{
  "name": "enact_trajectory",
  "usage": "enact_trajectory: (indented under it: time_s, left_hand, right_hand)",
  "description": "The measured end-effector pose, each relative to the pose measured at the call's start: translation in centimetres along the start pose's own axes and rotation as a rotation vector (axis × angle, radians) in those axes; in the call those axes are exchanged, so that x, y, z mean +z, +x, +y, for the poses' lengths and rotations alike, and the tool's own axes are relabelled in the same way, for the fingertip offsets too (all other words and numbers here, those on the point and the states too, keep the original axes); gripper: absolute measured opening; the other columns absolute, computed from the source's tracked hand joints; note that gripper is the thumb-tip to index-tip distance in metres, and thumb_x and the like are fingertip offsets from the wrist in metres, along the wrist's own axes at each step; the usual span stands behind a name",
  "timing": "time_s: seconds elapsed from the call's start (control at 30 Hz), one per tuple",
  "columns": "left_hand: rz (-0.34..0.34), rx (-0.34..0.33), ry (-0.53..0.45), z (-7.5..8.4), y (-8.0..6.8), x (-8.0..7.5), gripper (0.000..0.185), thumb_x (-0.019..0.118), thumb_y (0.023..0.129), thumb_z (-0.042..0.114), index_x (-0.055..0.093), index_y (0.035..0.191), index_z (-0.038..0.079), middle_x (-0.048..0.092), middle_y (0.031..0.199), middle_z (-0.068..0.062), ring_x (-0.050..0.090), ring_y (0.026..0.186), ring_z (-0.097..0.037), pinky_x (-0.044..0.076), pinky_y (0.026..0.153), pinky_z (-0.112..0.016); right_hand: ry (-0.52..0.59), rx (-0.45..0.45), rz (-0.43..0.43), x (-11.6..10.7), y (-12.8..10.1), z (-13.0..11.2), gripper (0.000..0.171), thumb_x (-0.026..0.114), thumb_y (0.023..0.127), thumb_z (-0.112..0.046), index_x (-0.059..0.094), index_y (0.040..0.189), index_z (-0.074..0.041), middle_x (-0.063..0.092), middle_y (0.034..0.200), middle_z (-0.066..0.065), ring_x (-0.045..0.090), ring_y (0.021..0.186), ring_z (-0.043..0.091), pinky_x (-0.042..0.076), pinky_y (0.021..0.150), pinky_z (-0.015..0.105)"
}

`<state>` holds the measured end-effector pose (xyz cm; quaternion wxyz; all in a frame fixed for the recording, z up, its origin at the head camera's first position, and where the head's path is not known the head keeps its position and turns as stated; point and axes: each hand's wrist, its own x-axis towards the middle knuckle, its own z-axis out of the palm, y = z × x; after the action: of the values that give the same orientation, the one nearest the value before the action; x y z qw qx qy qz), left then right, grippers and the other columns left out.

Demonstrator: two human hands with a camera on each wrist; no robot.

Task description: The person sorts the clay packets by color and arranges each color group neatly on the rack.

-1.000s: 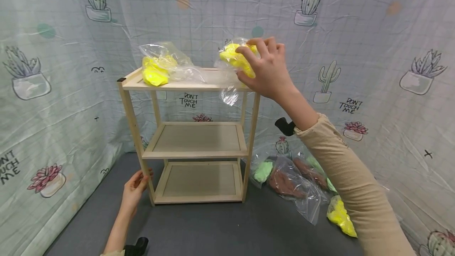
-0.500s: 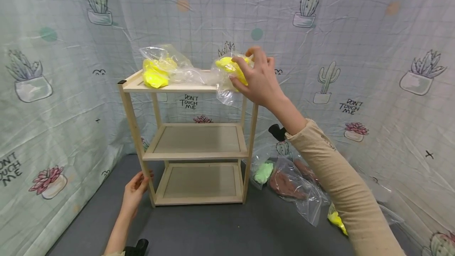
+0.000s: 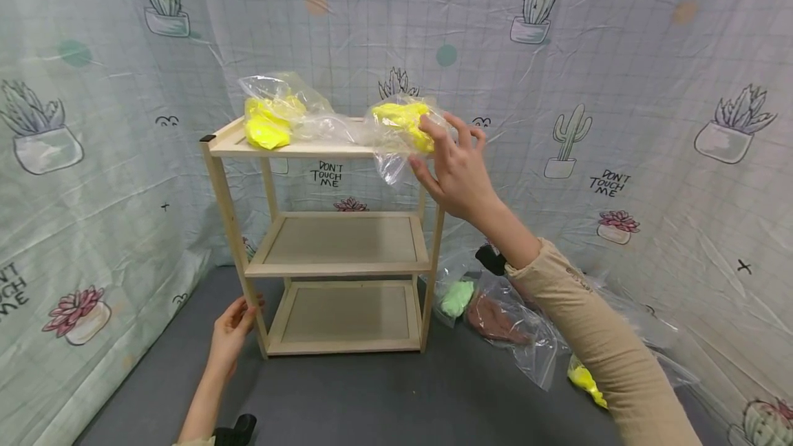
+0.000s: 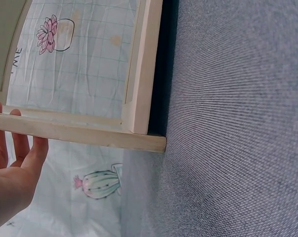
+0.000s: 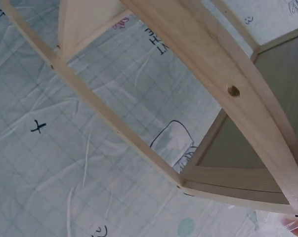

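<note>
A three-tier wooden shelf rack [image 3: 337,269] stands on the dark table. My left hand [image 3: 230,334] grips its left front post [image 4: 79,134] low down, fingers round the wood. On the top tier lie two clear plastic bags with bright yellow soft lumps, the left bag [image 3: 270,122] and the right bag [image 3: 399,124]. My right hand [image 3: 457,167] is at the top tier's right front corner, fingers spread and bent slightly, with fingertips against or close to the right bag. The right wrist view shows mostly the rack's frame [image 5: 208,64], with a bit of fingertip at the lower right.
Right of the rack, on the table [image 3: 347,405], lie clear bags with a green lump [image 3: 457,298], a brown lump [image 3: 495,319] and a yellow lump [image 3: 585,380]. My right sleeve [image 3: 601,336] partly covers them. A cactus-print curtain [image 3: 669,122] surrounds the table.
My right hand has lowered the right yellow bag onto the top tier, then drawn slightly right and down, fingers loosening from it. My left hand stays on the post.
</note>
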<state>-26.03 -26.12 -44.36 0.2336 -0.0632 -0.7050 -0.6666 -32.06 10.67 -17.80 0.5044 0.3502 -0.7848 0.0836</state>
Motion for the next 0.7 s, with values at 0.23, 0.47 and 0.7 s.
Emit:
enact_trajectory:
  time_s: [0.23, 0.47, 0.7]
  left_hand:
    - [-0.016, 0.000, -0.002, 0.2, -0.1, 0.0, 0.035, 0.047, 0.092, 0.014, 0.046, 0.120, -0.008, 0.061, 0.096, 0.022, 0.056, 0.090, 0.008, 0.043, 0.073, -0.008]
    - [-0.025, -0.012, 0.037, 0.3, 0.0, -0.2, 0.037, 0.046, 0.092, 0.015, 0.045, 0.121, -0.008, 0.060, 0.097, 0.023, 0.055, 0.092, 0.008, 0.043, 0.073, -0.008]
    - [-0.019, -0.024, 0.027, 0.1, 0.1, -0.1, 0.039, 0.046, 0.092, 0.016, 0.044, 0.121, -0.010, 0.060, 0.096, 0.022, 0.056, 0.093, 0.008, 0.043, 0.073, -0.008]
  right_hand:
    - [-0.031, -0.007, 0.052, 0.1, -0.7, -0.1, 0.036, 0.042, 0.091, -0.032, 0.044, 0.122, -0.014, 0.042, 0.124, 0.018, 0.052, 0.086, 0.026, 0.019, 0.091, 0.055]
    - [-0.017, -0.014, -0.033, -0.8, -0.1, -0.4, 0.037, 0.045, 0.090, -0.034, 0.048, 0.125, -0.020, 0.052, 0.110, 0.008, 0.048, 0.106, 0.026, 0.016, 0.095, 0.056]
    - [-0.072, -0.023, -0.194, -1.3, 1.0, -1.5, 0.042, 0.039, 0.093, -0.038, 0.044, 0.131, -0.022, 0.054, 0.114, 0.005, 0.047, 0.108, 0.022, 0.017, 0.094, 0.054]
